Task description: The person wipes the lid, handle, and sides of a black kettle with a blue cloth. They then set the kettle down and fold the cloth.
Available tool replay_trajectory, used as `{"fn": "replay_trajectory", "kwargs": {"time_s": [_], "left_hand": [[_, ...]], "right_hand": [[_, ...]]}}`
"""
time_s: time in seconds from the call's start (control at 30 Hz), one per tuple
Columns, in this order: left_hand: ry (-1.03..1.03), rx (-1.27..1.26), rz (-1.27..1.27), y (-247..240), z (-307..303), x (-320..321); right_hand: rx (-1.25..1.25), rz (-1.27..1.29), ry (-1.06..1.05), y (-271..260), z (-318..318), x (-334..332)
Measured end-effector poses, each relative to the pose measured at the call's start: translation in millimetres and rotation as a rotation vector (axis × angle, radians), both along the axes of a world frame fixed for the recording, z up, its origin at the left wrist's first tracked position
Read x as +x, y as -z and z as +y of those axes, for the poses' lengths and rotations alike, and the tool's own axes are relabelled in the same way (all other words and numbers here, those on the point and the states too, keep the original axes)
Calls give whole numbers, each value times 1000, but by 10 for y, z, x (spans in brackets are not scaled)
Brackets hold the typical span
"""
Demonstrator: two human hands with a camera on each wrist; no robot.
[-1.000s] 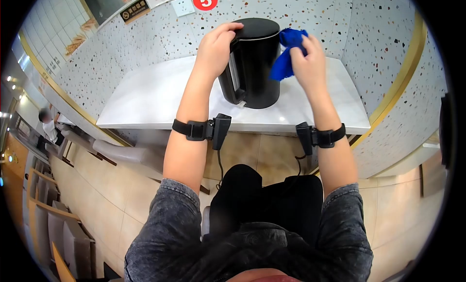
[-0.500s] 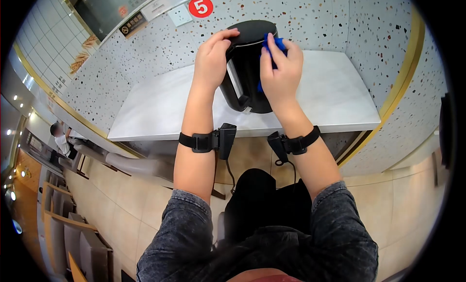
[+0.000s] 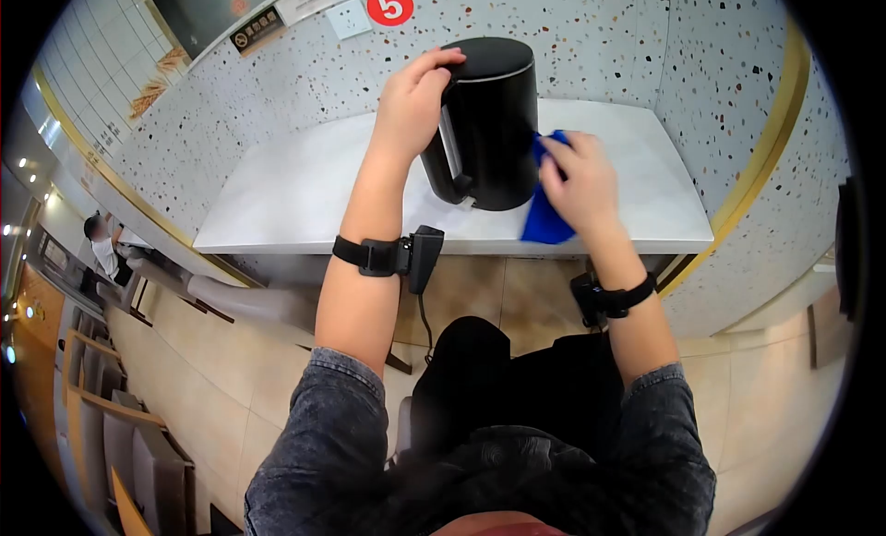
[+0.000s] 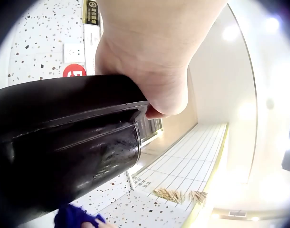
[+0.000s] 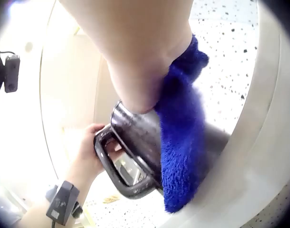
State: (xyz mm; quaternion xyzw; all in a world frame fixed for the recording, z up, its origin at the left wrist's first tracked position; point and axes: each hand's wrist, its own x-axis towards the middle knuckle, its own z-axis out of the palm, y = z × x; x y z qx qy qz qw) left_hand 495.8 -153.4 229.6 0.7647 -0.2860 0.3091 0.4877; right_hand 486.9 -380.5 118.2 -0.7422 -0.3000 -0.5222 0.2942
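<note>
A tall black jug with a flat lid and a loop handle stands upright on the white table. At the top of the handle, my left hand grips the jug, fingers over the lid's edge. On the jug's right side, my right hand holds a fuzzy blue cloth against the lower wall. A loose end of the cloth hangs down near the table's front edge. In the left wrist view, the jug hides most of my left fingers, and a bit of the blue cloth shows below.
A speckled wall rises behind the table, with a socket and a red number 5 sign. Grey chairs stand to the left. Farther left a person sits at another table.
My right hand with the cloth has gone from beside the jug's top, across its front, then down to its lower right side. My left hand keeps its grip.
</note>
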Motion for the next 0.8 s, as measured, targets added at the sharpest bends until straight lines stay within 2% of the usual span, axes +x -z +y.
{"fn": "replay_trajectory", "kwargs": {"time_s": [0.07,0.1,0.17,0.2,0.23,0.3,0.33,0.4,0.53,0.63,0.7,0.73,0.77,0.8], "left_hand": [[0,-8,0,4,-3,5],[0,-10,-9,8,-6,11],[-5,-30,6,33,-7,25],[-40,-67,2,32,-29,6],[-75,-105,-4,36,-43,2],[-100,-121,-43,70,-37,24],[-204,-86,-95,69,-41,10],[-380,-76,-204,103,-87,-11],[-433,-242,-142,311,-135,-28],[-413,-361,32,458,-155,-129],[-130,-458,354,525,-166,-267],[-81,-514,343,580,-186,-271],[-34,-471,386,612,-141,-274],[-18,-467,390,609,-142,-297]], "right_hand": [[-36,308,242,90,-299,29],[-41,317,246,118,-420,22],[-129,569,618,153,-653,2],[-129,650,653,246,-770,68],[-139,650,656,368,-838,152],[-148,666,485,500,-880,201],[-276,713,511,519,-883,131],[-302,669,523,529,-834,52],[-288,535,431,523,-781,-52],[-279,415,331,494,-714,-166],[-246,522,308,404,-645,-312],[-187,536,275,388,-619,-342],[-189,556,275,378,-583,-377],[-88,605,233,370,-540,-404]]}}
